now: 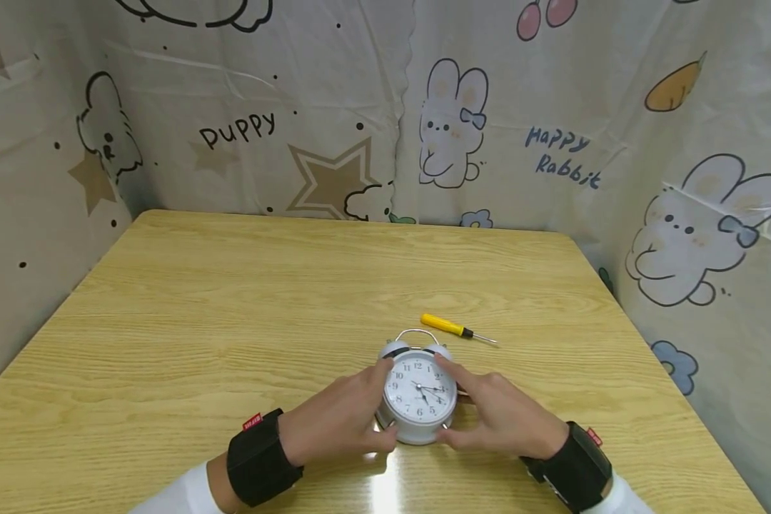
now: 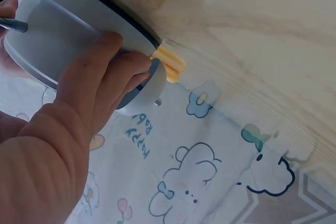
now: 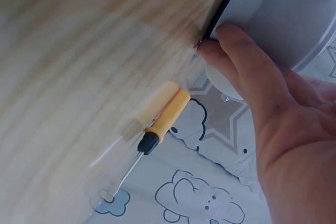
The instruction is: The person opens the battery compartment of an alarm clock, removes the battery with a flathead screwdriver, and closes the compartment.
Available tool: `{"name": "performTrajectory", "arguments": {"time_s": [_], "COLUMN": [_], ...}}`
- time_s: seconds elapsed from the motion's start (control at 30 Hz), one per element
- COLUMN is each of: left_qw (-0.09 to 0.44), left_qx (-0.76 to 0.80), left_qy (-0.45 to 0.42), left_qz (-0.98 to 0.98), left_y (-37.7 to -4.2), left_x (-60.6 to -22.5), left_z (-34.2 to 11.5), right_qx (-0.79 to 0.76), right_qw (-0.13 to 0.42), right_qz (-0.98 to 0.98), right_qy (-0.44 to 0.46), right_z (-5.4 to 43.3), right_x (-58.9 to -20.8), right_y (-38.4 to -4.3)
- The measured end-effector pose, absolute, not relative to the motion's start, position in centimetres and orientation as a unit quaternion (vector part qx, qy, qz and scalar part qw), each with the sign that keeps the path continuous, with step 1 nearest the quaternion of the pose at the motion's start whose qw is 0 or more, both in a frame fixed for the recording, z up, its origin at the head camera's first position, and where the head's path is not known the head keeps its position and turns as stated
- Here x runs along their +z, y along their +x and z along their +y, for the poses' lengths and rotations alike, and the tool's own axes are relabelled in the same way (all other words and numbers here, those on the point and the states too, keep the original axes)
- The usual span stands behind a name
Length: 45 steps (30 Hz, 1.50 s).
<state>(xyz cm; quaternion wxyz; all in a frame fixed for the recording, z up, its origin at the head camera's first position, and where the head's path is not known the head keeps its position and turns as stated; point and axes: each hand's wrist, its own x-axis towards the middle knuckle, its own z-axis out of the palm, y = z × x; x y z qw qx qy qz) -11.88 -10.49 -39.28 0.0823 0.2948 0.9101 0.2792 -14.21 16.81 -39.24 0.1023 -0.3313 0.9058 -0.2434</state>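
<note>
A white twin-bell alarm clock lies face up on the wooden table, its bells and carrying handle toward the far side. My left hand grips its left side, with the thumb near the lower foot and the fingers up by the bell. From the other side, my right hand holds it the same way, thumb low and fingertips near the right bell. In the left wrist view, fingers press against the grey-white casing. The right wrist view shows fingers along the casing next to its black back edge.
Just beyond the clock lies a screwdriver with a yellow handle, its metal tip pointing right. The wooden table is bordered at the back and sides by a printed cloth with rabbits and puppies. Both wrists wear black bands.
</note>
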Motion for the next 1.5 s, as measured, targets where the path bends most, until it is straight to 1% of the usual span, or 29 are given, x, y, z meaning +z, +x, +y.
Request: {"name": "performTrajectory", "arguments": {"time_s": [0.17, 0.37, 1.0, 1.3, 1.5], "left_qw": [0.096, 0.101, 0.088, 0.099, 0.101], "left_qx": [0.280, 0.295, 0.293, 0.293, 0.289], "left_qy": [0.277, 0.268, 0.262, 0.263, 0.260], "left_qz": [0.914, 0.912, 0.915, 0.914, 0.916], "left_y": [-11.6, -11.6, -11.8, -11.8, -11.8], "left_x": [-39.0, -38.9, -39.3, -39.2, -39.2], "left_z": [-11.2, -11.8, -11.9, -12.1, -12.2], "right_qx": [-0.247, -0.235, -0.238, -0.222, -0.211], "right_qw": [0.110, 0.111, 0.112, 0.104, 0.080], "right_qz": [0.900, 0.902, 0.902, 0.905, 0.903], "right_qy": [-0.342, -0.345, -0.344, -0.348, -0.364], "right_z": [16.2, 15.7, 15.3, 15.0, 14.9], "right_x": [-39.3, -39.3, -39.0, -39.0, -39.3], "right_y": [-14.5, -15.0, -15.1, -15.0, -14.9]}}
